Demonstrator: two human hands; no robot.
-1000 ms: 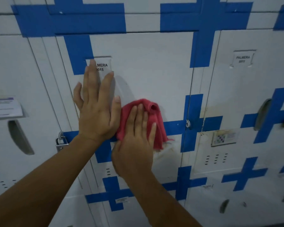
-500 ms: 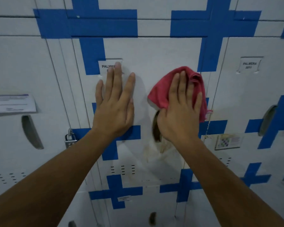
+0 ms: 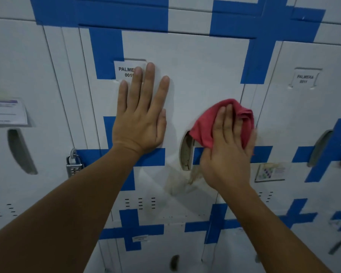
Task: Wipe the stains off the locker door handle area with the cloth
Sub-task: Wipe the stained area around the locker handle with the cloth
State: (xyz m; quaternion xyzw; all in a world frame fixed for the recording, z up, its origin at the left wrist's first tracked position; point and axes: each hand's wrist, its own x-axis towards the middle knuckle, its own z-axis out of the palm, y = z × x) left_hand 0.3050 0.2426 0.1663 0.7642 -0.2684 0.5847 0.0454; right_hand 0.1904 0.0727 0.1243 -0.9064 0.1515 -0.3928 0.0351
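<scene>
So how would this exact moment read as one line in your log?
left hand: flat on locker door | right hand: presses red cloth beside handle recess | stains: visible below recess

Red cloth (image 3: 205, 129); white locker door (image 3: 201, 71), blue crosses (image 3: 106, 54).

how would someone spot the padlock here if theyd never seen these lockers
Start at the white locker door where the left hand lies flat. Go down past that wrist to the door's left edge. The silver padlock hangs there; no other lock shows clearly.
</scene>
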